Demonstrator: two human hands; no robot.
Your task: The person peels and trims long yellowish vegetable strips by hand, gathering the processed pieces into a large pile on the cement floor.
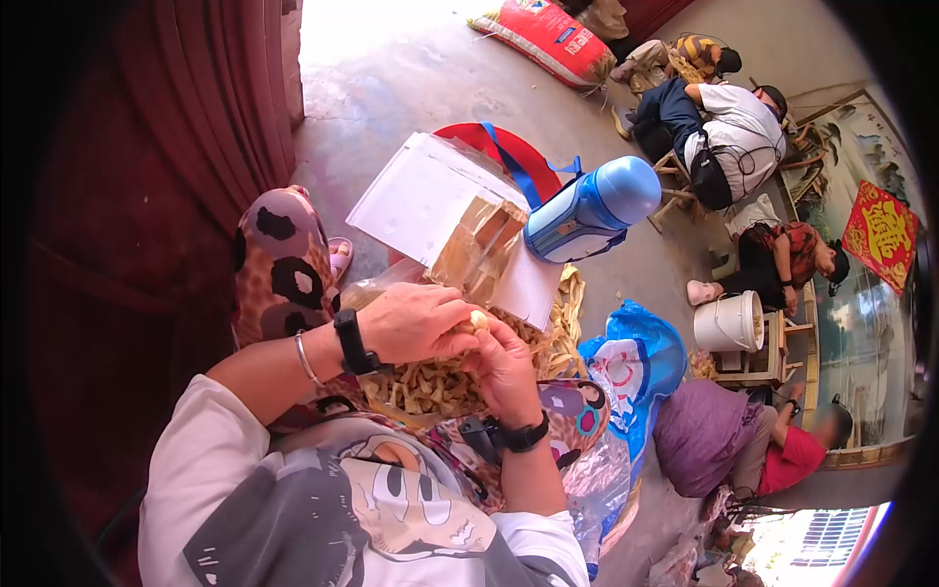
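Observation:
A small pale-yellow lump (478, 320) is pinched between the fingertips of both hands, above my lap. My left hand (409, 321) closes on it from the left, its fingers bent over. From the right and below, my right hand (504, 370) grips the same lump with thumb and fingers. Under the hands lies a heap of pale-yellow, curled strips (430, 388), whose kind I cannot make out. More of the strips spread to the right of my right hand. My fingers partly hide the lump.
Beyond my hands, a blue bottle (592, 210) with a strap stands by a brown-taped box (479, 245) and white board (430, 196). At right lie a blue plastic bag (636, 357) and a white bucket (729, 321). Several people sit along the wall. A red sack (548, 41) lies far off.

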